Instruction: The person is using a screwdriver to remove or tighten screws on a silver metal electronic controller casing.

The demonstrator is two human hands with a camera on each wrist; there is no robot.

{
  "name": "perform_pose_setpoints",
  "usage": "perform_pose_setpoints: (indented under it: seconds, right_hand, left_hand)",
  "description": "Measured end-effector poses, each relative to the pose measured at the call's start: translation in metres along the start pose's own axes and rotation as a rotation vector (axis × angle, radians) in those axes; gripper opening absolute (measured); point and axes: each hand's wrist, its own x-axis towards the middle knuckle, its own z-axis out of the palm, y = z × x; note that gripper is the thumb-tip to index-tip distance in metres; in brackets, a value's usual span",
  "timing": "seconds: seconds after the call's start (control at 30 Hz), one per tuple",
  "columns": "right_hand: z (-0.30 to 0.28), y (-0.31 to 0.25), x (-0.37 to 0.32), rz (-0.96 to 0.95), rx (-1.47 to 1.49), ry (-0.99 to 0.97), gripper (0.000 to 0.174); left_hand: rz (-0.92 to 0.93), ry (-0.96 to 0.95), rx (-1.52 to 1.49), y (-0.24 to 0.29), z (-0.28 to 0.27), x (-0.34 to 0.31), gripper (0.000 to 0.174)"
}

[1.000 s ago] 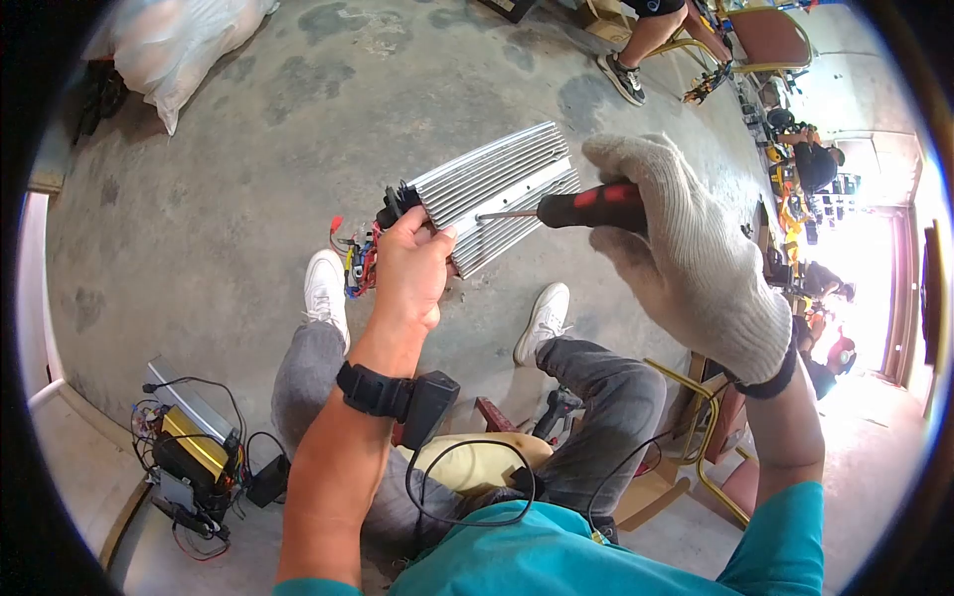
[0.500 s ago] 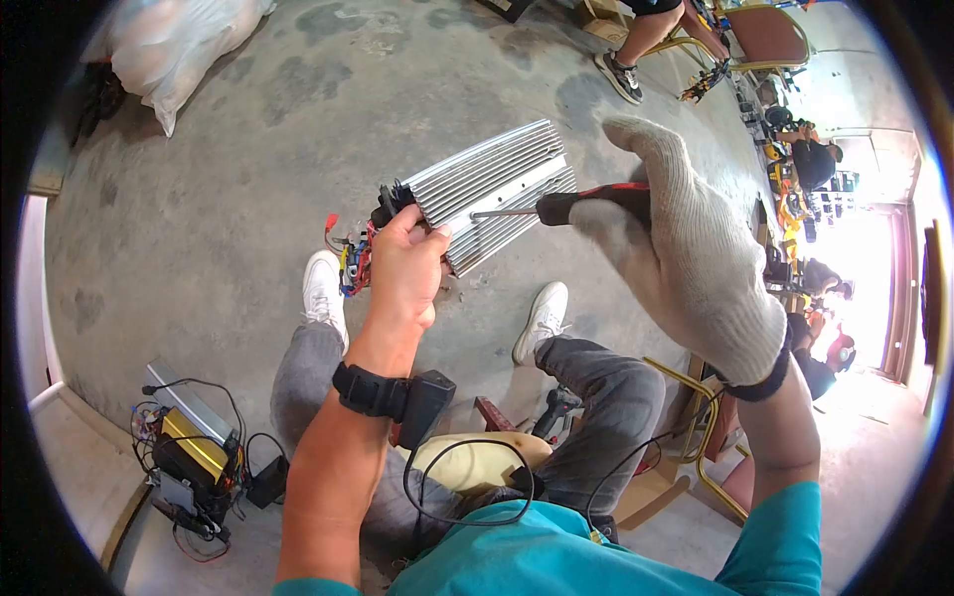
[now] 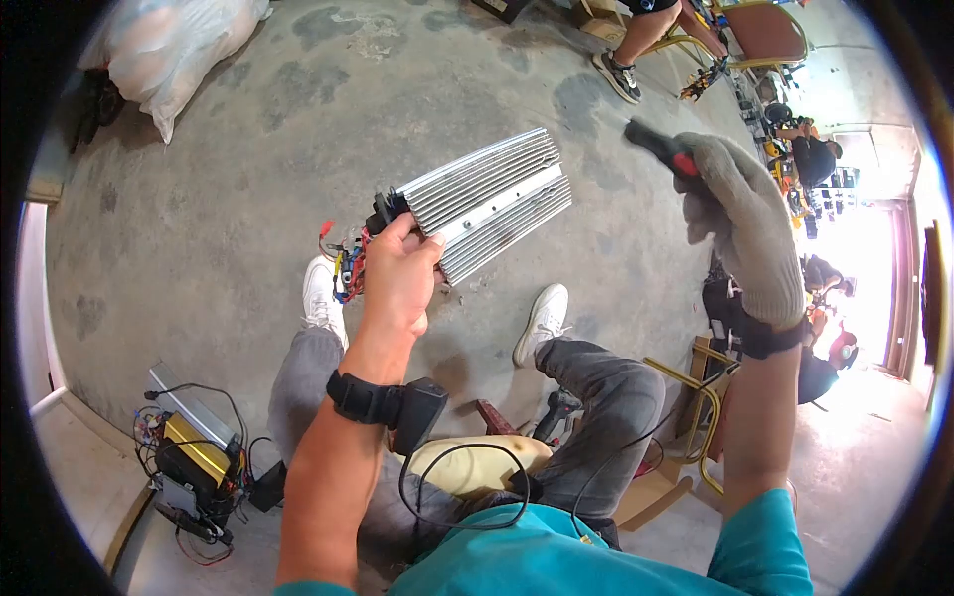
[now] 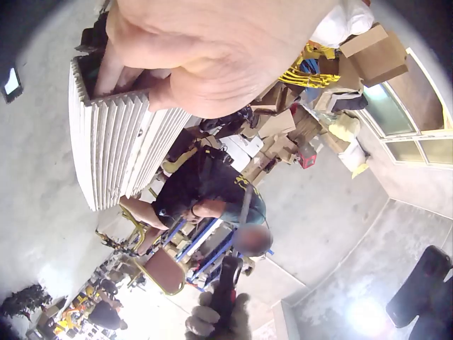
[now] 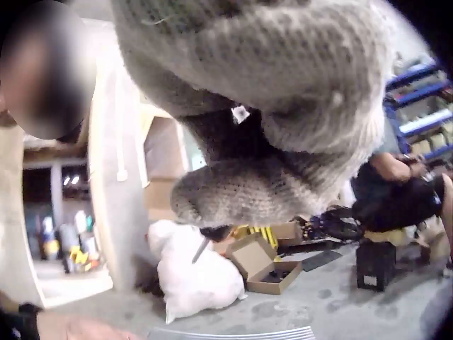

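Observation:
My bare left hand (image 3: pixel 396 283) grips one end of a silver finned aluminium housing (image 3: pixel 487 204), thumb on the finned face. In the left wrist view, fingers reach into the housing's open end (image 4: pixel 88 78). A flat strip between the fins carries a screw head (image 3: pixel 467 224) and several small holes. Coloured wires and connectors (image 3: pixel 348 273) hang from the gripped end. My gloved right hand (image 3: pixel 750 223) holds a screwdriver (image 3: pixel 656 145) by its black and red handle, up to the right and apart from the housing. In the left wrist view, the screwdriver's shaft (image 4: pixel 244 212) points upward.
On the floor at the left lies a yellow and black electronic unit (image 3: pixel 194 447) with loose cables. A power drill (image 3: pixel 556 412) lies between the legs. A white sack (image 3: pixel 179 60) stands at the far left; a seated person's leg (image 3: pixel 646 40) and a chair (image 3: pixel 765 35) are far right.
The screwdriver tip has left the screw in the housing. My right hand has moved up and right with the screwdriver. The left hand and housing have shifted slightly left and down.

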Motion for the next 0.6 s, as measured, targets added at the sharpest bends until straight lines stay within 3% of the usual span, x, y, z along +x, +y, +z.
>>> perform_pose_setpoints:
  seconds: [0.1,0.2,0.33,0.4,0.47,0.53,0.57,0.6]
  right_hand:
    - [-0.015,0.059,-0.001,0.145,0.377,-0.096,0.047]
    - [0.003,0.098,-0.003,0.277,0.545,-0.158,0.032]
    - [0.018,0.148,0.013,0.282,0.539,-0.042,0.026]
    - [0.019,0.161,0.024,0.348,0.176,-0.004,0.026]
    - [0.030,0.190,0.033,0.378,0.258,0.046,0.034]
    - [0.040,0.208,0.045,0.246,0.452,-0.010,0.040]
    - [0.039,0.212,0.045,0.251,0.543,-0.163,0.049]
    - [0.041,0.218,0.044,0.257,0.552,-0.161,0.049]
  left_hand:
    - [-0.023,-0.016,-0.010,0.005,0.001,-0.002,0.026]
    - [-0.020,-0.070,0.036,-0.001,-0.006,0.004,0.028]
    - [-0.056,-0.055,0.093,0.000,-0.003,0.001,0.031]
    - [-0.083,-0.050,0.134,-0.003,0.000,-0.001,0.032]
    - [-0.107,-0.050,0.158,-0.003,-0.002,0.000,0.034]
    - [-0.111,-0.093,0.175,-0.004,-0.004,0.002,0.034]
    - [-0.108,-0.133,0.181,-0.005,-0.006,0.002,0.035]
    - [-0.115,-0.131,0.190,-0.006,-0.007,0.003,0.035]
